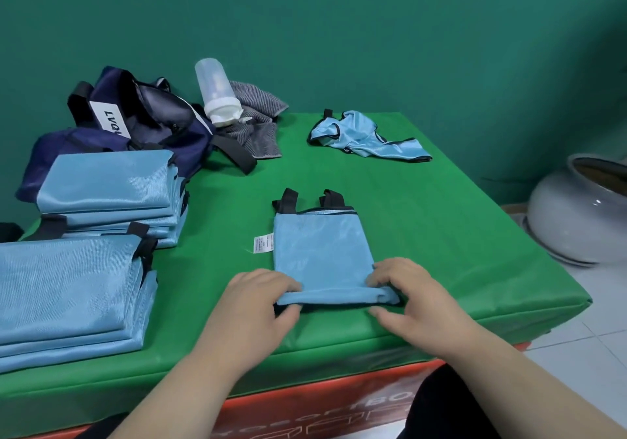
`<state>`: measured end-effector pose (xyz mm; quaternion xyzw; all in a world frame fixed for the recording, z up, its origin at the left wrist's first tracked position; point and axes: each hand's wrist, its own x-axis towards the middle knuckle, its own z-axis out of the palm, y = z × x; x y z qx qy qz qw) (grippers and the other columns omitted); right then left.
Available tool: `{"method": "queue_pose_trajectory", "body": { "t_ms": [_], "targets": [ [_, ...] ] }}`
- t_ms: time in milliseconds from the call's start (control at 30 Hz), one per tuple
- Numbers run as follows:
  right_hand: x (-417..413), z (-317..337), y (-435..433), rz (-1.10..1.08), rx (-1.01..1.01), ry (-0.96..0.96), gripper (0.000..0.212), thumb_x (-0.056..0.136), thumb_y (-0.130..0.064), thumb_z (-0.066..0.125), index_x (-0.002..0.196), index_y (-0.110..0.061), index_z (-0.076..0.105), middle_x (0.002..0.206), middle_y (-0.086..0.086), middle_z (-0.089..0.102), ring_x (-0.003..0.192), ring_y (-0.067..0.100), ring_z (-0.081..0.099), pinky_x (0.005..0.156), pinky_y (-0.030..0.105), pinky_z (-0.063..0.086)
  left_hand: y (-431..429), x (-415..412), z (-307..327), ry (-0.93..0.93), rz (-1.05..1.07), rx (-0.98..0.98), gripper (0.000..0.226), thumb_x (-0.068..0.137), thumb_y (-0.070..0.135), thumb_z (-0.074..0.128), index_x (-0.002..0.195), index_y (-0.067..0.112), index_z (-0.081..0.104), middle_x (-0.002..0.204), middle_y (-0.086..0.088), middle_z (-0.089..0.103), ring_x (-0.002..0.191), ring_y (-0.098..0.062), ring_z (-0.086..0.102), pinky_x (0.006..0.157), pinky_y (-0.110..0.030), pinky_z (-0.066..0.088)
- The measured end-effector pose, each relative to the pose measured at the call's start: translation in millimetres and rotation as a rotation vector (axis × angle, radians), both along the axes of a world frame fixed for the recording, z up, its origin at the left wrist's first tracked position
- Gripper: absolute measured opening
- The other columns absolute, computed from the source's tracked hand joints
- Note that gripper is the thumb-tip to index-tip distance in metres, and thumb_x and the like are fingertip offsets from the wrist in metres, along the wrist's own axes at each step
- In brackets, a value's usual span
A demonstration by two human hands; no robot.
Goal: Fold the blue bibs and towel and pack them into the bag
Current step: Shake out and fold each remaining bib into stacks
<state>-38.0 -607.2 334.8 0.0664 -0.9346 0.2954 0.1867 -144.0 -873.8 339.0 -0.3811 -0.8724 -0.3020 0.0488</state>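
A light blue bib (pixel 320 248), folded into a narrow strip with black straps at its far end, lies in the middle of the green mat (pixel 424 228). My left hand (pixel 261 297) pinches its near left corner and my right hand (pixel 403 291) pinches its near right corner, with the near edge rolled up. One crumpled blue bib (pixel 364 133) lies at the far side. Two stacks of folded blue bibs sit at left, one nearer (pixel 71 289) and one farther (pixel 112 191). The navy bag (pixel 135 123) lies open behind them, next to the grey striped towel (pixel 258 123).
A clear plastic bottle (pixel 217 90) with a white cap leans on the towel. A grey ceramic pot (pixel 576 211) stands on the tiled floor at right. The mat's front edge drops to an orange box below. A green wall rises behind the mat.
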Motion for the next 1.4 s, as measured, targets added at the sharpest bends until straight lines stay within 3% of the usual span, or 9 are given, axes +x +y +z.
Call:
{"method": "queue_pose_trajectory", "body": {
  "t_ms": [233,433,533,667,733,867,1067,1267,1400],
  "targets": [
    [18.3,13.4,-11.4,-0.015,-0.231,0.139,0.007,0.073,-0.017,0.065,0.079,-0.02,0.063,0.09,-0.009,0.065,0.103,0.016,0.063,0.089,0.027,0.047,-14.2,12.5,13.9,-0.127,-0.056,0.225,0.012,0.078,0.045,0.064,0.082,0.035,0.064,0.1,0.027,0.066,0.108,0.0,0.059,0.108,-0.031,0.03],
    [36.3,20.1,-27.3,-0.118,-0.424,0.017,0.011,0.075,-0.025,0.066,0.078,-0.033,0.061,0.079,-0.002,0.064,0.076,0.024,0.059,0.071,0.038,0.046,-22.4,37.3,25.9,-0.278,0.025,0.241,0.017,0.073,0.05,0.063,0.085,0.038,0.063,0.091,0.016,0.066,0.104,-0.004,0.056,0.089,-0.017,0.041],
    [39.0,22.8,-31.9,-0.169,-0.462,0.016,0.031,0.08,-0.007,0.072,0.077,-0.036,0.061,0.071,-0.001,0.061,0.064,0.037,0.053,0.058,0.043,0.041,-24.6,48.3,30.9,-0.359,0.039,0.239,0.018,0.075,0.049,0.066,0.092,0.044,0.063,0.101,0.022,0.068,0.084,-0.005,0.059,0.089,-0.026,0.047],
    [36.3,26.7,-37.2,-0.211,-0.493,0.012,0.009,0.072,-0.03,0.065,0.078,-0.035,0.06,0.07,0.002,0.058,0.06,0.04,0.052,0.054,0.046,0.04,-25.4,53.1,33.1,-0.427,0.079,0.276,0.032,0.069,0.061,0.057,0.097,0.045,0.062,0.103,0.022,0.069,0.072,-0.022,0.057,0.081,-0.038,0.053],
    [32.7,27.7,-37.6,-0.204,-0.523,-0.002,0.012,0.073,-0.028,0.069,0.079,-0.033,0.06,0.073,0.0,0.059,0.067,0.037,0.053,0.061,0.043,0.044,-24.2,52.8,32.7,-0.433,0.119,0.297,0.034,0.069,0.061,0.058,0.098,0.045,0.062,0.1,0.018,0.07,0.075,-0.033,0.066,0.081,-0.043,0.054],
    [19.4,26.0,-32.3,-0.223,-0.601,-0.003,0.042,0.079,0.007,0.073,0.08,-0.033,0.06,0.078,-0.002,0.061,0.075,0.014,0.055,0.072,0.024,0.043,-17.2,45.8,31.4,-0.457,0.156,0.317,0.019,0.08,0.039,0.07,0.097,0.043,0.061,0.09,0.012,0.07,0.077,-0.032,0.063,0.072,-0.038,0.052],
    [-13.3,24.9,-30.0,-0.323,-0.584,-0.038,0.034,0.081,-0.006,0.073,0.086,-0.037,0.061,0.084,-0.012,0.066,0.074,0.008,0.058,0.07,0.026,0.045,-3.1,20.7,35.0,-0.404,0.212,0.342,0.026,0.086,0.019,0.072,0.09,0.043,0.062,0.076,0.0,0.065,0.052,-0.006,0.047,0.048,-0.015,0.034],
    [-39.7,24.8,-27.5,-0.468,-0.503,-0.074,0.019,0.081,-0.019,0.075,0.084,-0.034,0.064,0.086,-0.021,0.065,0.075,0.002,0.06,0.06,0.017,0.044,9.9,-13.2,35.1,-0.3,0.257,0.202,0.011,0.086,0.026,0.069,0.084,0.035,0.065,0.081,0.019,0.062,0.058,-0.007,0.05,0.053,-0.018,0.038],
    [-59.6,25.3,-26.9,-0.524,-0.321,-0.146,0.019,0.082,-0.029,0.074,0.09,-0.039,0.059,0.086,-0.022,0.063,0.081,-0.002,0.058,0.065,0.016,0.041,18.8,-32.2,27.1,-0.323,0.345,0.165,0.007,0.087,0.03,0.068,0.085,0.036,0.065,0.07,0.009,0.059,0.063,-0.01,0.052,0.058,-0.027,0.044]
  ]
}}
